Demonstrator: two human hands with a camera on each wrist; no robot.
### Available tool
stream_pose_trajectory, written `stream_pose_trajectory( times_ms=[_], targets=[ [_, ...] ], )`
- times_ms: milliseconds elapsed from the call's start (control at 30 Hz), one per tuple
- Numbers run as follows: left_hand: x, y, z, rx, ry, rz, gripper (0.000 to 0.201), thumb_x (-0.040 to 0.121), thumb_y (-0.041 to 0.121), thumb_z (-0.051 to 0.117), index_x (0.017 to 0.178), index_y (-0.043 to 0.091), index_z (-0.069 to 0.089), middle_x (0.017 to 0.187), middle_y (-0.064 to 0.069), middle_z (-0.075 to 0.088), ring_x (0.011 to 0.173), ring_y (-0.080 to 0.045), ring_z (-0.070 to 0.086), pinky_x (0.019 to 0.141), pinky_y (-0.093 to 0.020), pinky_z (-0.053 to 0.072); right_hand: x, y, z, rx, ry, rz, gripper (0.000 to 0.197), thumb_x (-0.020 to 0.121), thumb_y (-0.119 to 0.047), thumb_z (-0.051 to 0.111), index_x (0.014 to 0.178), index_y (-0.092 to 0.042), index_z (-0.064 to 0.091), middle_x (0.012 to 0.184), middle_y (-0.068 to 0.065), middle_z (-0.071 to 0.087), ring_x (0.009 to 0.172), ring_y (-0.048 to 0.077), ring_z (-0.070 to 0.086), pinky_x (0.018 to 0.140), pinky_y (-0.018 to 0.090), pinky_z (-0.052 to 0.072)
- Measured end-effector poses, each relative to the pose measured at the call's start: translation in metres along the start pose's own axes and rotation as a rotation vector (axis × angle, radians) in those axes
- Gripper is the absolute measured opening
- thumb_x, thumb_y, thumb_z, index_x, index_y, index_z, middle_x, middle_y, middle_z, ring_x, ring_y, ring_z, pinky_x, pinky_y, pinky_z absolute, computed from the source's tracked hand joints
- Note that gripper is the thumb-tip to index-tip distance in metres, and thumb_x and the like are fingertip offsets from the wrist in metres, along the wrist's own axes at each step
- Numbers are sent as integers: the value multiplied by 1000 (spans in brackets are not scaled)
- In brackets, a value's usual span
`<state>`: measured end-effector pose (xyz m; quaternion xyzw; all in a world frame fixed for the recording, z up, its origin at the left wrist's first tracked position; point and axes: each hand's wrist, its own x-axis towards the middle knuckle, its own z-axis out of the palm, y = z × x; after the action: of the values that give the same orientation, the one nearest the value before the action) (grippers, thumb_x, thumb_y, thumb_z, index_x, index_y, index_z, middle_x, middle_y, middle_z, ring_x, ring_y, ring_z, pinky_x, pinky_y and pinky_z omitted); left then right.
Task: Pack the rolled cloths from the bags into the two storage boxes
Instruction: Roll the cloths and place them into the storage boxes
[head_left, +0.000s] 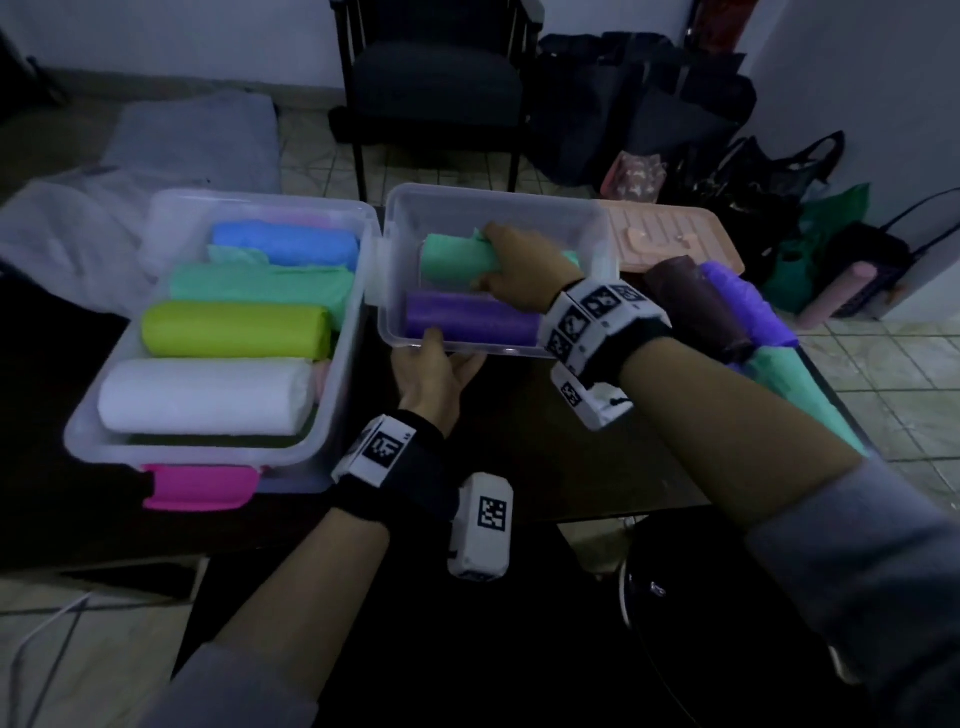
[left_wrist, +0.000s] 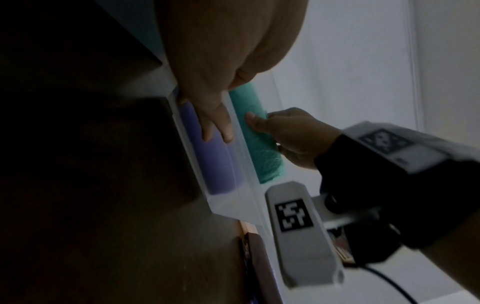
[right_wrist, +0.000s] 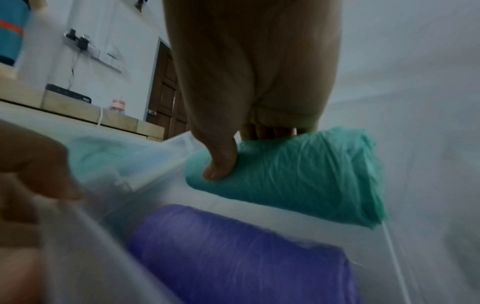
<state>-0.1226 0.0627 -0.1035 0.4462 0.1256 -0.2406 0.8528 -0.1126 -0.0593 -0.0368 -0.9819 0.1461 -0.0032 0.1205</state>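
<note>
Two clear storage boxes stand side by side on a dark table. The left box (head_left: 104, 431) is packed with blue, green, lime and white rolled cloths. In the right box (head_left: 498, 202) a purple roll (head_left: 467, 317) (left_wrist: 207, 158) (right_wrist: 246, 257) lies against the near wall. My right hand (head_left: 493, 260) (left_wrist: 275, 127) (right_wrist: 228, 156) reaches into this box and grips a teal roll (head_left: 452, 254) (left_wrist: 262, 148) (right_wrist: 306, 181) behind the purple one. My left hand (head_left: 436, 364) (left_wrist: 215, 123) holds the right box's near wall, thumb over the rim.
Loose maroon (head_left: 696, 312), purple (head_left: 753, 301) and teal (head_left: 800, 389) rolls lie on the table's right end. A peach lid (head_left: 675, 234) sits behind the right box, a white bag (head_left: 62, 234) at the far left. A chair (head_left: 436, 88) and dark bags (head_left: 639, 104) stand beyond.
</note>
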Motion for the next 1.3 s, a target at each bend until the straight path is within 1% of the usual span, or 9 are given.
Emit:
stream_pose_trajectory(
  times_ms=[233, 433, 567, 733, 900, 1000, 1167, 1233, 1300],
  targets=[
    [0, -8, -8, -15, 2, 2, 34, 91, -2, 36, 123, -4, 48, 92, -17, 56, 78, -27, 62, 61, -28, 59, 39, -10, 14, -91, -122, 5, 50, 88, -22, 62, 130, -3, 42, 133, 16, 49, 120, 32, 48, 100, 42, 40],
    [2, -6, -7, -32, -14, 11, 39, 91, -2, 38, 129, -8, 44, 99, -17, 56, 80, -24, 63, 64, -29, 59, 49, -10, 20, -162, -165, 17, 47, 93, -26, 56, 130, 2, 45, 135, 17, 48, 124, 31, 46, 99, 33, 36],
    [2, -7, -7, -13, 6, 0, 41, 92, -1, 38, 131, -9, 41, 100, -19, 54, 83, -28, 62, 61, -28, 59, 45, -11, 20, -206, -137, 21, 48, 97, -30, 49, 135, -2, 41, 140, 16, 42, 132, 30, 34, 108, 33, 24],
    [3, -8, -7, 12, -1, 23, 44, 92, -1, 39, 135, -11, 35, 93, -14, 54, 82, -27, 62, 57, -25, 58, 44, -13, 18, -90, -108, 24, 54, 89, -22, 62, 132, -3, 36, 131, 17, 51, 119, 32, 50, 98, 41, 39],
    [4, -7, -6, 31, 0, 10, 42, 92, 0, 40, 133, -7, 40, 106, -20, 56, 90, -28, 63, 57, -23, 56, 43, -12, 14, -91, -151, 23, 44, 96, -24, 51, 133, -2, 42, 135, 15, 47, 124, 29, 45, 100, 35, 35],
    [6, -4, -3, 31, 2, 19, 42, 92, -1, 39, 133, -8, 40, 102, -20, 56, 81, -26, 63, 55, -23, 56, 40, -6, 12, -118, -183, 1, 41, 99, -22, 43, 137, -6, 41, 140, 15, 43, 129, 28, 41, 105, 35, 31],
    [11, 4, 9, 91, 31, 16, 35, 94, 1, 40, 128, -3, 46, 102, -16, 58, 80, -24, 63, 61, -29, 58, 16, 22, 2, 31, 159, 3, 46, 91, 2, 39, 134, -13, 49, 137, 12, 48, 127, 27, 43, 107, 35, 33],
    [11, 9, 14, 96, 41, -7, 35, 96, 2, 40, 130, -2, 45, 100, -13, 57, 77, -21, 62, 65, -30, 57, 5, 38, 2, -7, 314, 72, 50, 87, 2, 40, 133, -14, 49, 139, 10, 45, 131, 28, 35, 111, 39, 27],
    [10, 12, 21, 85, 48, -36, 39, 98, 3, 39, 136, 1, 37, 108, -13, 53, 81, -21, 61, 73, -32, 55, -7, 51, 5, -18, 303, 237, 55, 87, 0, 40, 140, -11, 37, 147, 13, 31, 138, 33, 22, 114, 43, 19]
  ],
)
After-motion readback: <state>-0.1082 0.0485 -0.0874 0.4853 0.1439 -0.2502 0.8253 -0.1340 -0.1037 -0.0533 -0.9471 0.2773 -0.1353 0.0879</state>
